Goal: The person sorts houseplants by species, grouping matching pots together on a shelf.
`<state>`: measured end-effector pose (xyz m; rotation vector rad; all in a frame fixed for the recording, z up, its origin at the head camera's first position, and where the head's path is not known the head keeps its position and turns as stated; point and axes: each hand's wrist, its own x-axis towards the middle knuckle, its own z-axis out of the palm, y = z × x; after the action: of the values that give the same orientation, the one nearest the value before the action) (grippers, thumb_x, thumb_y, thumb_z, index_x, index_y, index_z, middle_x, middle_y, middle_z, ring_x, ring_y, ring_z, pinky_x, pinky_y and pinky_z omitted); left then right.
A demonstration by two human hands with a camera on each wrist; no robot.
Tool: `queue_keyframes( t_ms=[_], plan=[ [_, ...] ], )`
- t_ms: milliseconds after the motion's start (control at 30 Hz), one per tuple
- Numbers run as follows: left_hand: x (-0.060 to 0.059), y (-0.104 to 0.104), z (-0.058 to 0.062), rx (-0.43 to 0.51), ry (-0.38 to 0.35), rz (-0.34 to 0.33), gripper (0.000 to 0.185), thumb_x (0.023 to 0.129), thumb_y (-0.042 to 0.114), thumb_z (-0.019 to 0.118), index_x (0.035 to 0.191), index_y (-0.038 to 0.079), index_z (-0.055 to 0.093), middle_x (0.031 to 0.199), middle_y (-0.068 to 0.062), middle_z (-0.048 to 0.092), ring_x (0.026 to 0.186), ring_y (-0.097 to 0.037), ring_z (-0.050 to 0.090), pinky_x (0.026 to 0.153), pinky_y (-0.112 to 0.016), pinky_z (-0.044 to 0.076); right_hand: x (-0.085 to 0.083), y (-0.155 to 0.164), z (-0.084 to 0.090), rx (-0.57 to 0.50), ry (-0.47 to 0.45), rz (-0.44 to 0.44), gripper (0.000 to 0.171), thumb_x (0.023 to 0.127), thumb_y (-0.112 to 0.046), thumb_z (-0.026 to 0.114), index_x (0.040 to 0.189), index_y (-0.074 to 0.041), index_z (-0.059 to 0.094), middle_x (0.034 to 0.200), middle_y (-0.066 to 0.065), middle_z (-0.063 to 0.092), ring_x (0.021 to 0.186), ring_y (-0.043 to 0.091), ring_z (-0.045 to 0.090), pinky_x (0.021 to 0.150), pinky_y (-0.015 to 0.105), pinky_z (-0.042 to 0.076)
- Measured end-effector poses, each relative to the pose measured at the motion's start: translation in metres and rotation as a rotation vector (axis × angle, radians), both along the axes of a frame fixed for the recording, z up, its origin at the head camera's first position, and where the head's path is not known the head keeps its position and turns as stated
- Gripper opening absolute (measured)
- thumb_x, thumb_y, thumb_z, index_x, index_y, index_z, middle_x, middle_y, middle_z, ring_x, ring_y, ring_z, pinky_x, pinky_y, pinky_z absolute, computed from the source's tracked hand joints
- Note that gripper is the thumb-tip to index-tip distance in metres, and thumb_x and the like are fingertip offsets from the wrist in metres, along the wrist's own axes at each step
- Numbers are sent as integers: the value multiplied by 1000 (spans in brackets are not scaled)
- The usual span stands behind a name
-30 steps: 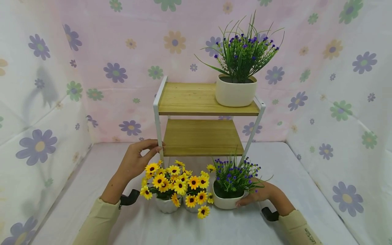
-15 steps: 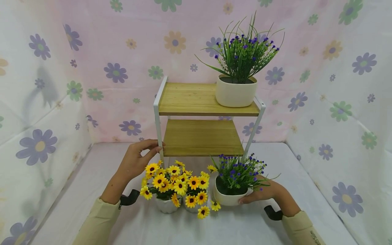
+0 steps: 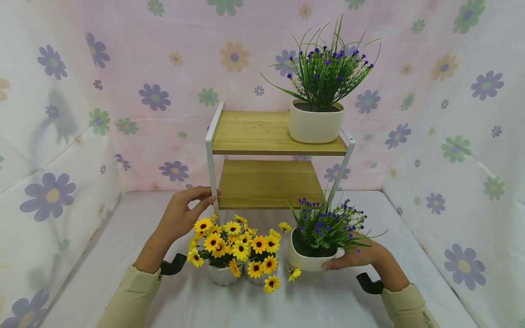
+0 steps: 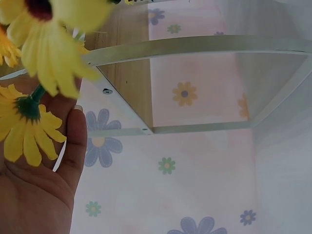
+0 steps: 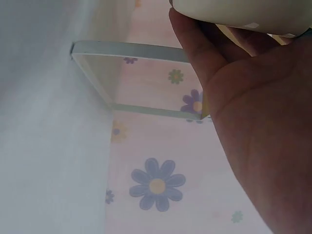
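A: From the head view, where are the hands?

B: The left hand has its fingers and thumb closed on the front left post of the shelf, which stands toward the back edge of the table. The right hand cups the right side of a white pot of purple flowers, fingers curled under its base, thumb hidden behind the leaves. The pot sits just in front of the shelf's right front leg, tilted a little and apparently lifted off the table.

A: What do the wrist cameras add?

B: The right wrist view looks up from below: the open palm and fingers press against the pot's pale underside, which the head view cannot show. The left wrist view shows the thumb beside the shelf's white frame, with blurred yellow petals crowding the lens; the grip on the post itself is out of its picture.

A: Anything else on the table?

B: Two small pots of yellow daisies stand between the hands, near the front edge. A second purple plant in a white pot stands on the top shelf's right end.
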<state>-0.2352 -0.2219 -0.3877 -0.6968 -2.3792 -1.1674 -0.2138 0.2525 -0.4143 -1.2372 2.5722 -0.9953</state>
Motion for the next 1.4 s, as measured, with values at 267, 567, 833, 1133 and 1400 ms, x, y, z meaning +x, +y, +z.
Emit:
queue_keyframes(
  t_ms=[267, 567, 833, 1133, 1400],
  plan=[
    [-1, -1, 1, 0, -3, 1, 22, 105, 10, 68, 123, 15, 79, 115, 3, 79, 105, -14, 73, 95, -38, 60, 3, -3, 9, -34, 156, -64, 88, 73, -32, 101, 143, -9, 54, 135, 0, 62, 123, 6, 50, 103, 40, 49],
    [-2, -2, 2, 6, 0, -7, 22, 105, 10, 68, 123, 14, 78, 116, 2, 79, 106, -14, 73, 95, -33, 59, 3, -9, 21, -79, 314, -70, 95, 71, -36, 102, 147, -14, 49, 140, 0, 59, 130, 7, 48, 108, 29, 43],
    [-1, -1, 1, 23, -10, -17, 21, 104, 9, 68, 122, 13, 78, 115, 2, 79, 106, -14, 73, 95, -23, 55, 4, -15, 29, -120, 366, -14, 98, 76, -42, 97, 153, -13, 44, 144, 5, 56, 137, 9, 45, 114, 22, 35],
    [0, 1, -1, 41, -38, -21, 23, 105, 10, 68, 125, 13, 78, 117, 0, 79, 108, -20, 73, 98, -57, 58, 16, -21, 47, -61, 268, -23, 91, 81, -42, 94, 150, -5, 47, 143, 11, 58, 133, 10, 49, 109, 35, 47],
    [-1, -1, -2, 31, -27, -13, 22, 104, 9, 68, 123, 14, 79, 115, 2, 79, 107, -16, 73, 97, -48, 59, 8, -35, 72, -123, 255, 5, 98, 82, -43, 92, 154, -2, 41, 147, 15, 52, 137, 10, 45, 115, 24, 38]
  ],
)
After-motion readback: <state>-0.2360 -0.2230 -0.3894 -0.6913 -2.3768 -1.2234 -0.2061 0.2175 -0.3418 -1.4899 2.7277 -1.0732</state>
